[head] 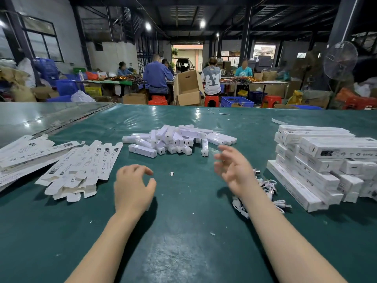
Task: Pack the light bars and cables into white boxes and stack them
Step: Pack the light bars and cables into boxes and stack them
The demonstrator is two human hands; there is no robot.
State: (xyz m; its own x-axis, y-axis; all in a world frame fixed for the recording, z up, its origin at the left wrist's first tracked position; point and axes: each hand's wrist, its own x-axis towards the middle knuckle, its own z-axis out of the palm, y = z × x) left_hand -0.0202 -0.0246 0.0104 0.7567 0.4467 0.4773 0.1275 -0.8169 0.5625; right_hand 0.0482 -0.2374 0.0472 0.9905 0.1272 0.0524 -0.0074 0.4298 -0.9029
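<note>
A heap of white light bars [179,139] lies mid-table. Flat, unfolded white boxes [81,170] are spread at the left. Packed white boxes [322,160] are stacked at the right. A tangle of white cables [269,193] lies beside that stack, partly behind my right forearm. My left hand [132,186] hovers over bare table, fingers loosely curled, holding nothing. My right hand [232,166] is raised and blurred, fingers spread, empty, just in front of the light bars.
The green table cover [183,231] carries small paper scraps. Beyond the far edge stand cardboard cartons [188,88], red stools, blue crates and several seated people. A standing fan [339,60] is at the far right.
</note>
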